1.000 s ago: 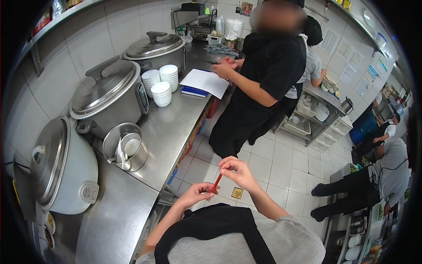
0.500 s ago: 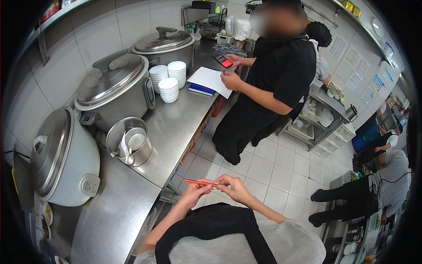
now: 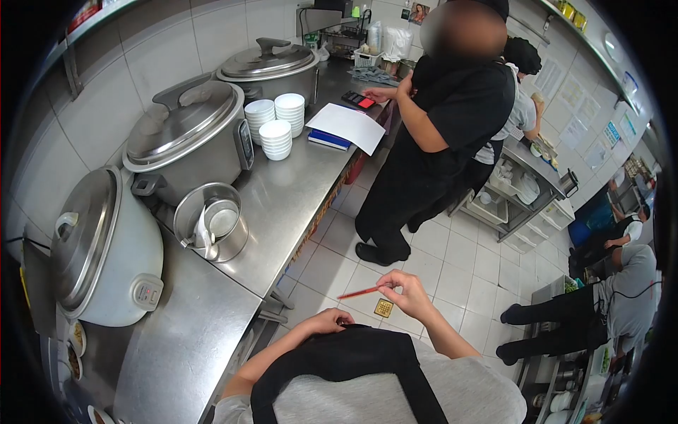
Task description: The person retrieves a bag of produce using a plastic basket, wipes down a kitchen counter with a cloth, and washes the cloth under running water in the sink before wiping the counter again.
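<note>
Pinched at one end by my right hand (image 3: 404, 291), a thin red stick-like object (image 3: 359, 292) points out to the left above the tiled floor. My left hand (image 3: 330, 320) is at the top edge of the black apron (image 3: 304, 346), its fingers closed near the cloth. Whatever those fingers may grip is too small to make out. The two hands are apart, and the red object does not touch my left hand.
Left, a steel counter (image 3: 191, 332) bears large cookers (image 3: 183, 131), a steel pot (image 3: 236, 240), stacked white bowls (image 3: 275, 139) and paper (image 3: 346, 124). A co-worker in black (image 3: 452, 120) stands ahead beside it. Other people and shelves are at right.
My left hand has let go of the red object and dropped to the apron. My right hand has moved right with it. The co-worker's phone is now lower, near the counter.
</note>
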Demonstrator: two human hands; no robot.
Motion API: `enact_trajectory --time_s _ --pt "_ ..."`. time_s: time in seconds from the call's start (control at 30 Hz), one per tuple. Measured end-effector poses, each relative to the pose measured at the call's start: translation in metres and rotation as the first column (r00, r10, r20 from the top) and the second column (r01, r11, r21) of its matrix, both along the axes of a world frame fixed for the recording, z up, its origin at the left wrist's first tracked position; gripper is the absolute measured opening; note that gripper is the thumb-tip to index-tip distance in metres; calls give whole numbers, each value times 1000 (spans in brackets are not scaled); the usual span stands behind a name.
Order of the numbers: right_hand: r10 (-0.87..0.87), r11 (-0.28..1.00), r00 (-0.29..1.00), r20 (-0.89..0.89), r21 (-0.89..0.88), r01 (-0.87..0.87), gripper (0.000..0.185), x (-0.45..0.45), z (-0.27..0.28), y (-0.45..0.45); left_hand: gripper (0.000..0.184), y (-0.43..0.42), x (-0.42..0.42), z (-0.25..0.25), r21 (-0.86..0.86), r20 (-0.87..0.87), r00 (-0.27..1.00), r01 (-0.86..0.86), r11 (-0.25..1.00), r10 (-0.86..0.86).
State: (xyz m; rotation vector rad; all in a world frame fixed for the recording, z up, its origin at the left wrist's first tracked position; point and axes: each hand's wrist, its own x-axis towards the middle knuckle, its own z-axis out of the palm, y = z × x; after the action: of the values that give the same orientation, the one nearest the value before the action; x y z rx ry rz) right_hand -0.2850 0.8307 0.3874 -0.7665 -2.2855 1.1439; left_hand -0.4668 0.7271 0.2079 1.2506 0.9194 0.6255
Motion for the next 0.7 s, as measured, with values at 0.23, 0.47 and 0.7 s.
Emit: enact_trajectory --time_s 0.23,0.47,0.7 --pt "342 932 930 135 74 -354 9 6 -9 -13 9 6 5 12 98 -105 979 -163 982 173" --pt "405 830 824 396 219 -513 12 6 -72 -24 10 5 6 14 107 -106 974 -191 976 202" --pt "450 719 496 743 27 -694 18 1 -101 -23 12 3 13 20 182 -178 958 -194 964 226"
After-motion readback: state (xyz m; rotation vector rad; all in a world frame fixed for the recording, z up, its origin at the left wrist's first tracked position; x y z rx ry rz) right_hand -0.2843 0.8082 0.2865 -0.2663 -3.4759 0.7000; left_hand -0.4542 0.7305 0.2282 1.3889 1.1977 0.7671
